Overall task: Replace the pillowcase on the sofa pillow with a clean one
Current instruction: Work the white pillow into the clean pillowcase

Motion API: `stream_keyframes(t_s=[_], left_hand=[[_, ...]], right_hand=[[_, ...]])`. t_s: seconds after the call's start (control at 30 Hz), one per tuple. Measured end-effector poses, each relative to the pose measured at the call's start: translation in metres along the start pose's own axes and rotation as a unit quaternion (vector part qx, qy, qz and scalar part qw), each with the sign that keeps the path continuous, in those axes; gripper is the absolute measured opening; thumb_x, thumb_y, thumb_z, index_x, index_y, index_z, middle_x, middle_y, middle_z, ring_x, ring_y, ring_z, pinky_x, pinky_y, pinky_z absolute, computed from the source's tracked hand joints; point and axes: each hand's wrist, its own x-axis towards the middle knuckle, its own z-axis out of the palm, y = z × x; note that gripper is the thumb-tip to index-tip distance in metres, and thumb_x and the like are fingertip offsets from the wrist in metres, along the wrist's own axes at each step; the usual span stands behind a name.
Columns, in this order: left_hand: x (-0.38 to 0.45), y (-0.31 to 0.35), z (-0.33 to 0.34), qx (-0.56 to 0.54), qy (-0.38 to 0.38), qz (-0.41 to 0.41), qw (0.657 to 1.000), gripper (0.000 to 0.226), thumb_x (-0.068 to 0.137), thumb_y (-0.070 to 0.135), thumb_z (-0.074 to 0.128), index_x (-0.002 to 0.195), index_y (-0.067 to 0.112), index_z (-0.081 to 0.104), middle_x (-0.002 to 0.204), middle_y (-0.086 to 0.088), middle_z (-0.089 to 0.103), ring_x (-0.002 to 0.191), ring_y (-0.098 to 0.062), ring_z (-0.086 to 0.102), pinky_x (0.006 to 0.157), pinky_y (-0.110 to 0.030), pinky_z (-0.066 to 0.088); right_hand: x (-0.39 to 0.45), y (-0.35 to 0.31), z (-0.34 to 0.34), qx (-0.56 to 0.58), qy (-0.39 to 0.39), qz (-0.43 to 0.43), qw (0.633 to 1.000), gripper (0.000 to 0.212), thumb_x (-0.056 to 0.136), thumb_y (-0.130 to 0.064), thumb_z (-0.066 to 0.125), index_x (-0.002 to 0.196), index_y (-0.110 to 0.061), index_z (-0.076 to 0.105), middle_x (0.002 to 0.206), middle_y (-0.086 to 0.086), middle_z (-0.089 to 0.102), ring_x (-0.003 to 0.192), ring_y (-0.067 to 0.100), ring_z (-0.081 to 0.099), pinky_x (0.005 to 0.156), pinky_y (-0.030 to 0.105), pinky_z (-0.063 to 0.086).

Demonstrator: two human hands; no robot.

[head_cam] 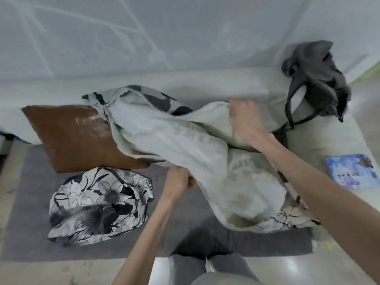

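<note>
A pale grey-green pillowcase (156,132), turned inside out with faint printed characters, lies stretched across the sofa seat. Its dark-patterned outer side shows at the far edge. My left hand (177,179) pinches its near edge at the middle. My right hand (244,118) grips the cloth's far right end, over the pale pillow (253,182) lying below it. A crumpled black-and-white floral pillowcase (98,204) lies apart at the front left of the seat.
A brown leather cushion (76,136) leans at the left, partly under the cloth. A dark grey backpack (316,79) sits at the back right. A blue booklet (353,171) lies at the right. A grey sofa cover (30,202) spreads over the seat, and my knees are below.
</note>
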Motion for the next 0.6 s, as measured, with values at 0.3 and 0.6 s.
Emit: stream_keyframes(t_s=[0.3, 0.6], left_hand=[[-0.016, 0.013, 0.009, -0.044, 0.011, 0.043, 0.998, 0.033, 0.095, 0.013, 0.045, 0.073, 0.0, 0.066, 0.058, -0.006, 0.069, 0.058, -0.021, 0.067, 0.056, -0.027, 0.057], [0.007, 0.033, 0.014, -0.051, 0.036, 0.074, 0.995, 0.034, 0.096, 0.025, 0.04, 0.084, 0.01, 0.068, 0.085, -0.011, 0.069, 0.083, -0.026, 0.065, 0.072, -0.035, 0.05]], right_hand=[[-0.017, -0.002, 0.0, 0.029, 0.072, -0.048, 0.996, 0.039, 0.075, -0.004, 0.047, 0.107, -0.017, 0.065, 0.087, 0.022, 0.067, 0.083, 0.042, 0.06, 0.063, 0.036, 0.039], [0.031, -0.034, -0.015, -0.005, 0.045, -0.13, 0.991, 0.043, 0.074, -0.001, 0.048, 0.108, -0.021, 0.064, 0.09, 0.016, 0.068, 0.086, 0.038, 0.062, 0.066, 0.037, 0.039]])
